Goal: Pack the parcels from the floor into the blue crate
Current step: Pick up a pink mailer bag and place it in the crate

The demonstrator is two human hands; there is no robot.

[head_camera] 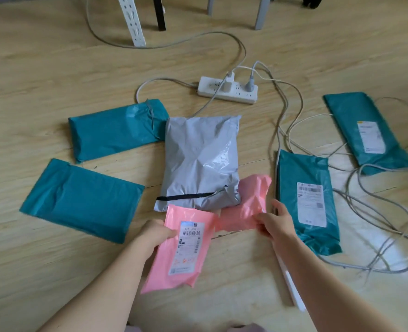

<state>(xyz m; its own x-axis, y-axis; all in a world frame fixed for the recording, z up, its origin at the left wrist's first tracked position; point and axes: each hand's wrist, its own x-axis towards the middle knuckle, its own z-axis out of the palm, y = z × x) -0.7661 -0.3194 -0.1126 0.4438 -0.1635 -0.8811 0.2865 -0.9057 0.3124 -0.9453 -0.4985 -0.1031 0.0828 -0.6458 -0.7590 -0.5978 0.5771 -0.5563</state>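
1. Parcels lie spread over the wooden floor (54,68) in front of us. The blue crate is not in view, so as far as we can see none is packed yet.
2. Our left hand (158,232) pinches the labelled pink parcel (181,250) at its left edge. The thumb sits on top beside the label and the other fingers are hidden beneath.
3. Our right hand (273,222) grips the near end of the plain pink parcel (243,207), fingers curled into the film. The far end of that parcel touches the grey parcel (198,159).
4. To do this well, we judge that we should hold each bag by its body and not by loose film, since soft mailers sag and slip. We should lift the plain one straight up so it does not drag the grey one.
5. We should also keep our arms clear of the cables (377,212) looped on the right and of the power strip (227,91) beyond the grey parcel.
6. We count seven parcels: two pink, one grey and four teal parcels (116,130), two on each side of the grey one. Labels show on three: one pink and the two teal on the right.
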